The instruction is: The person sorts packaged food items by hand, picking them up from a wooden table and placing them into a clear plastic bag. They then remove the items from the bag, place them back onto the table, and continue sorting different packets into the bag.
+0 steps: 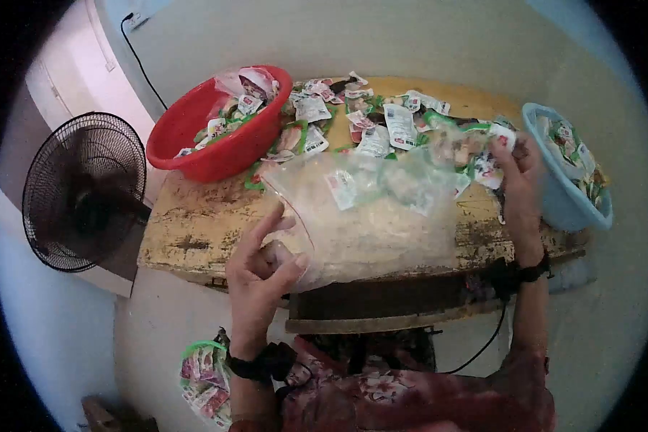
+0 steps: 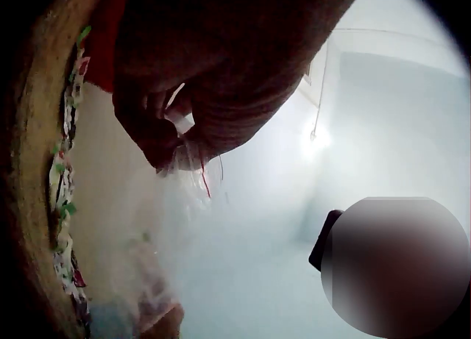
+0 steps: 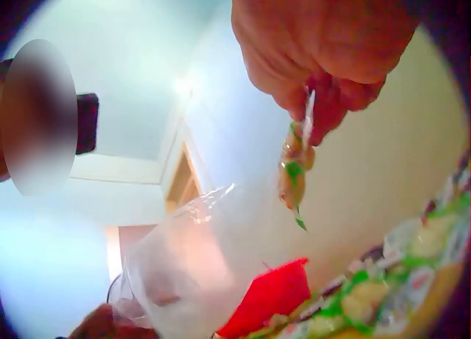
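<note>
Left hand: fingers curled, pinching clear bag by its edge | right hand: fingertips pinching small packet | bag: between hands | step: apparently bagging | next: probably calls for guiding packet to bag mouth

Head view downward, wrist views close-up

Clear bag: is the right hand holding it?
No, the left hand holds the bag, while the right hand pinches a packet.
</note>
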Motion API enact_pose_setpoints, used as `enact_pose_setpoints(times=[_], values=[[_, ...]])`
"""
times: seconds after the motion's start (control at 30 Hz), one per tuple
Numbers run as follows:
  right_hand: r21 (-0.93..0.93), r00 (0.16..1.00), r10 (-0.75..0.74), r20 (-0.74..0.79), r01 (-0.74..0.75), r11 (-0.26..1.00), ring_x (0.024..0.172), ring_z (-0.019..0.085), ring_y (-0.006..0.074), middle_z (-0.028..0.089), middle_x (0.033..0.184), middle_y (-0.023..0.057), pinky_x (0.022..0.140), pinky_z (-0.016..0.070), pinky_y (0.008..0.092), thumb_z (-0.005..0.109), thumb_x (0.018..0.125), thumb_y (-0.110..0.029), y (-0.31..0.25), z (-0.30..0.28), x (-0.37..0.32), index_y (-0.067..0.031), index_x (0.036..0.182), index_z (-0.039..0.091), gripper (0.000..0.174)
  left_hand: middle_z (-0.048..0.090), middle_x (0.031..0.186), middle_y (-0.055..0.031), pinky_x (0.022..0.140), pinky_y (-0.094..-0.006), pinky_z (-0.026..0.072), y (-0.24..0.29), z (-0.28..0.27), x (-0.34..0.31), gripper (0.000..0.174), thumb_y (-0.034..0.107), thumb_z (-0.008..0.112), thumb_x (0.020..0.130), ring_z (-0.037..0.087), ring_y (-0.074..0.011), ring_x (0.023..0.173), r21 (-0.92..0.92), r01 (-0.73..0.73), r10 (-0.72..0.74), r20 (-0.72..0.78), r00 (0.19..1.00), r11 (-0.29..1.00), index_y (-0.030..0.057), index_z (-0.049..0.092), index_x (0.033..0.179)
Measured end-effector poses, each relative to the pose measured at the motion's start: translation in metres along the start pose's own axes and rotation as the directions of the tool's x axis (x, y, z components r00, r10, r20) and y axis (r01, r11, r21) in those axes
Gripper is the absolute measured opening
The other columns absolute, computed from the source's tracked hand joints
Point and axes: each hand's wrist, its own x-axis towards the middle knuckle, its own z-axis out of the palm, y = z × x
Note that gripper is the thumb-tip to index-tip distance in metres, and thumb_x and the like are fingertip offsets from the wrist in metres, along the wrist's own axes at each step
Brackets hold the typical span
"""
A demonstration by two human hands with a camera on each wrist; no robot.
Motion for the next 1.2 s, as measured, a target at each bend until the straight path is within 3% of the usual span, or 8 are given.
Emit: enact_pose_setpoints(times=[0.3,0.4,0.5,0.6,0.7,0.83,1.0,1.2], values=[[0.013,0.823,-0.431,-0.369,0.468,0.883,0.111,0.061,0.0197,0.059,0.120,0.0126,0.093,0.0530,0.0330,0.062,0.096,-0.006,-0.111,0.001,-0.006,0.0060,0.126,0.062,0.032,0.055,0.117,-0.0050,0.060,-0.0219,0.0433,0.006,0.038,0.020,0.070,-0.009,0.068,0.079,0.050,-0.0041,0.073,0.114,-0.260,0.256,0.050,0.965,0.959,-0.0015,0.049,0.146],[-0.394,0.728,-0.640,-0.245,0.528,0.752,0.117,0.061,0.0262,0.058,0.129,0.0148,0.097,0.0534,0.0356,0.061,0.092,0.003,-0.102,-0.028,0.006,0.0002,0.132,0.061,0.040,0.055,0.111,-0.0060,0.060,-0.0233,0.0436,-0.002,0.020,0.031,0.073,-0.010,0.067,0.076,0.050,-0.0057,0.071,0.370,-0.343,0.379,-0.027,0.925,0.863,-0.0006,0.049,0.147],[-0.403,0.815,-0.509,-0.277,0.382,0.832,0.114,0.062,0.0243,0.059,0.126,0.0133,0.094,0.0537,0.0337,0.063,0.091,0.006,-0.100,-0.031,-0.002,0.0019,0.130,0.060,0.040,0.055,0.118,-0.0104,0.058,-0.0252,0.0442,0.001,0.004,0.031,0.076,-0.013,0.064,0.073,0.047,-0.0098,0.063,0.631,-0.328,0.472,-0.069,0.879,0.703,-0.0004,0.048,0.147],[0.120,0.938,-0.200,-0.284,0.242,0.963,0.102,0.064,0.0176,0.063,0.114,0.0107,0.086,0.0537,0.0296,0.065,0.089,0.010,-0.120,0.001,-0.021,0.0044,0.119,0.061,0.031,0.056,0.127,-0.0109,0.057,-0.0238,0.0433,0.007,0.017,0.025,0.079,-0.010,0.064,0.076,0.046,-0.0076,0.061,0.632,-0.383,0.510,-0.024,0.860,0.674,0.0062,0.046,0.151],[0.130,0.931,-0.344,-0.124,0.359,0.924,0.085,0.062,0.0098,0.067,0.097,0.0064,0.078,0.0513,0.0250,0.066,0.088,0.009,-0.133,0.032,-0.044,0.0015,0.103,0.060,0.018,0.051,0.135,-0.0170,0.056,-0.0266,0.0464,0.028,0.056,0.018,0.080,-0.012,0.063,0.076,0.050,-0.0111,0.058,0.559,-0.440,0.492,0.066,0.868,0.702,0.0001,0.041,0.151],[-0.210,0.798,-0.597,0.086,0.600,0.772,0.072,0.060,0.0110,0.064,0.085,0.0049,0.065,0.0464,0.0260,0.070,0.086,0.001,-0.126,0.049,-0.060,-0.0025,0.098,0.058,0.017,0.044,0.143,-0.0221,0.057,-0.0292,0.0492,0.030,0.080,0.018,0.082,-0.012,0.064,0.076,0.055,-0.0159,0.059,0.549,-0.519,0.529,0.157,0.834,0.655,-0.0048,0.034,0.153],[-0.367,0.621,-0.718,0.315,0.777,0.511,0.061,0.061,0.0253,0.061,0.078,0.0099,0.053,0.0436,0.0338,0.075,0.081,-0.005,-0.102,0.064,-0.055,-0.0065,0.101,0.060,0.026,0.041,0.148,-0.0276,0.065,-0.0322,0.0546,0.033,0.099,0.014,0.083,-0.012,0.064,0.076,0.065,-0.0294,0.085,0.538,-0.592,0.619,0.157,0.769,0.599,-0.0078,0.031,0.153],[-0.175,0.837,-0.403,0.370,0.489,0.855,0.070,0.066,0.0296,0.067,0.086,0.0154,0.059,0.0503,0.0381,0.067,0.092,-0.011,-0.065,0.093,-0.059,-0.0034,0.108,0.058,0.020,0.038,0.152,-0.0317,0.081,-0.0371,0.0593,0.040,0.095,0.011,0.082,-0.011,0.062,0.073,0.061,-0.0427,0.119,0.585,-0.711,0.721,0.285,0.631,0.390,-0.0107,0.034,0.150]])
